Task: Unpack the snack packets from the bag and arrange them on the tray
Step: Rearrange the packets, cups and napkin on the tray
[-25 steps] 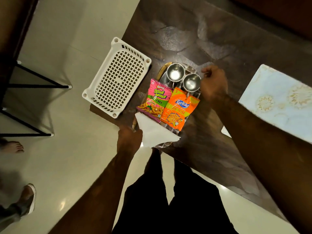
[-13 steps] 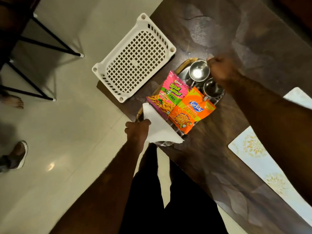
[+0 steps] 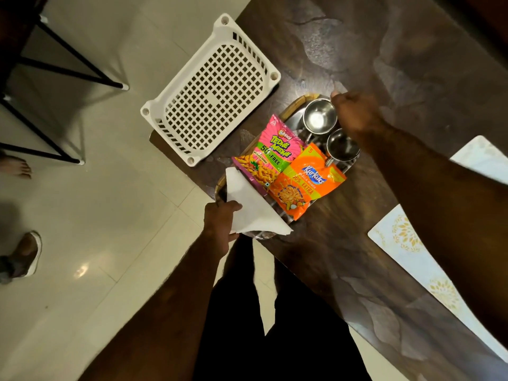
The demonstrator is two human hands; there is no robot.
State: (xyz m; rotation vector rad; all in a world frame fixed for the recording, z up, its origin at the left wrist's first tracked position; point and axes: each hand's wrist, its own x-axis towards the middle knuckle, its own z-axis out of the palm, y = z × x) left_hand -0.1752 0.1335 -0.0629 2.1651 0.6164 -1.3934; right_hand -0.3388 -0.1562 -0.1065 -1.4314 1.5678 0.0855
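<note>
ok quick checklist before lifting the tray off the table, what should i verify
1. Both snack packets on the tray: ok. The pink packet and orange packet lie side by side on the tray, the orange one overlapping the pink one's edge.
2. Left hand gripping the near end: cannot tell; it is closed at that end over the white napkin, which hides the rim.
3. Right hand gripping the far end: cannot tell, rim hidden.
4. Steel cups upright: ok, both stand open side up.
5. Orange packet inside the rim: not ok, its corner hangs past the tray's edge.
6. White basket clear of the tray: ok.
</note>
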